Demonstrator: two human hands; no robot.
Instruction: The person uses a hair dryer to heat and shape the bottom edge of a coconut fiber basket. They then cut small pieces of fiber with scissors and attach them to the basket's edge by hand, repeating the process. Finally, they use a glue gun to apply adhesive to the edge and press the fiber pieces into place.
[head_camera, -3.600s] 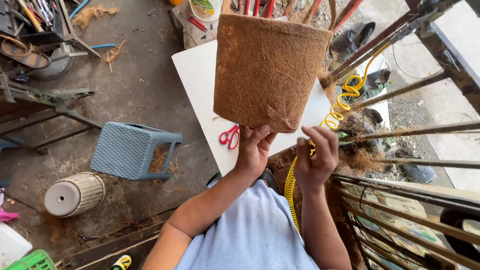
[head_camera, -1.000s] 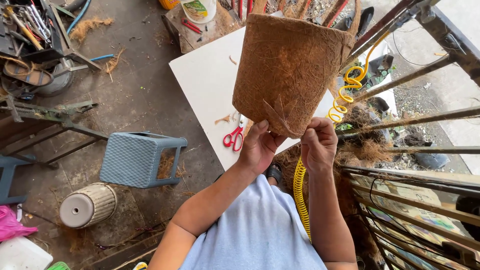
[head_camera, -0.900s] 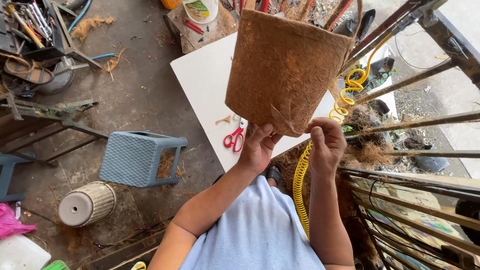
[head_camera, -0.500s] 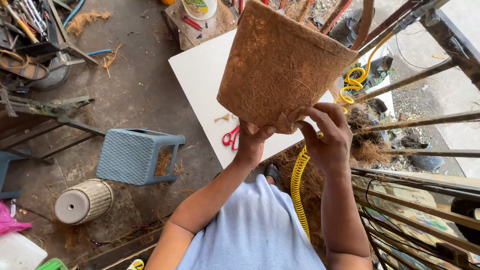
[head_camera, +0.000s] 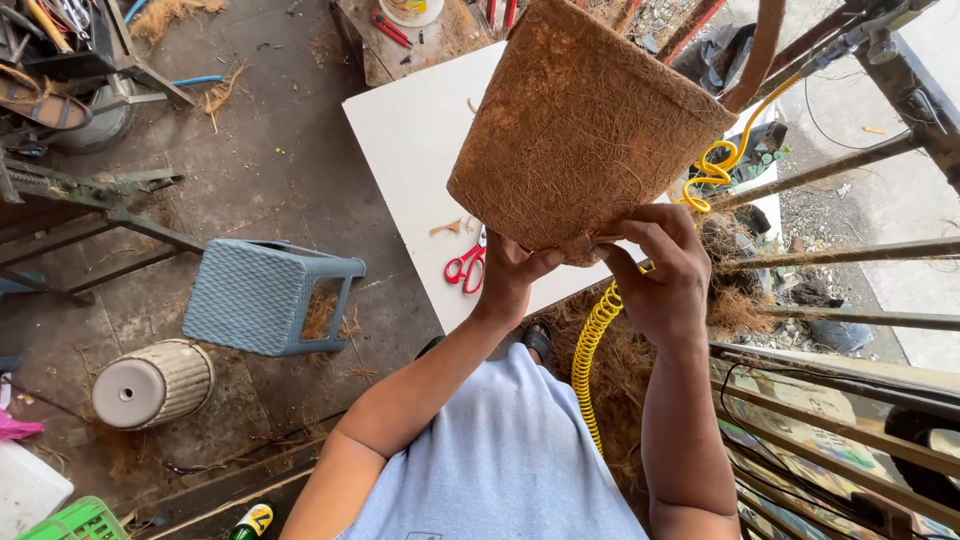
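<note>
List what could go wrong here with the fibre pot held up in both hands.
1. The coconut-fibre pot is held tilted, only at its base, by the left hand and right hand; it might slip and drop onto the white board.
2. The red scissors lie right below the hands; a dropped pot or a lowered hand could hit them.
3. The yellow coiled hose hangs beside the right forearm and could snag it.
</note>
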